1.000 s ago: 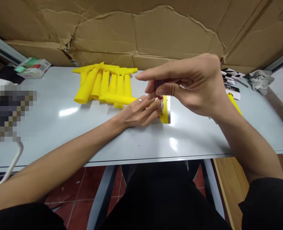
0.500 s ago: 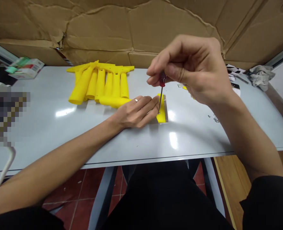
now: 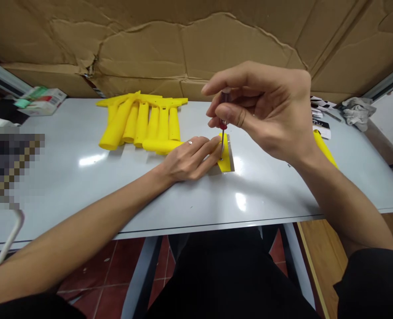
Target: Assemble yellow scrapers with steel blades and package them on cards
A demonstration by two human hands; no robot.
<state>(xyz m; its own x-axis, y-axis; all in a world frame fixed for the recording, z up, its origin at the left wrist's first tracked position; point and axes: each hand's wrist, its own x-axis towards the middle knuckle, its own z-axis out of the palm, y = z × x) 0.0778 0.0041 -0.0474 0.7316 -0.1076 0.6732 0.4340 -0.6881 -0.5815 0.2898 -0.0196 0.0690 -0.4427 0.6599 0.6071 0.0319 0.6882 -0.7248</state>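
My left hand [image 3: 190, 161] lies over a yellow plastic scraper [image 3: 225, 165] and holds it down on the table, its handle end showing past my wrist side. A thin metal blade [image 3: 230, 155] runs along the scraper's right edge. My right hand [image 3: 269, 108] is raised above, thumb and fingers around the handle of a screwdriver [image 3: 223, 126] with a red collar. The screwdriver stands nearly upright, and its tip meets a small screw [image 3: 221, 159] in the scraper's head, close to my left fingertips.
Several yellow scraper handles [image 3: 153, 122] lie in a row behind my left hand. Another yellow piece [image 3: 325, 149] sits beyond my right wrist, near a black-and-white card [image 3: 321, 128] and a grey cloth [image 3: 359, 113]. A small box [image 3: 50, 103] stands back left; cardboard [image 3: 183, 48] lines the back.
My right hand's index finger has lifted and straightened, and its grip on the screwdriver has shifted. The view has moved slightly. My left hand stays on the scraper.
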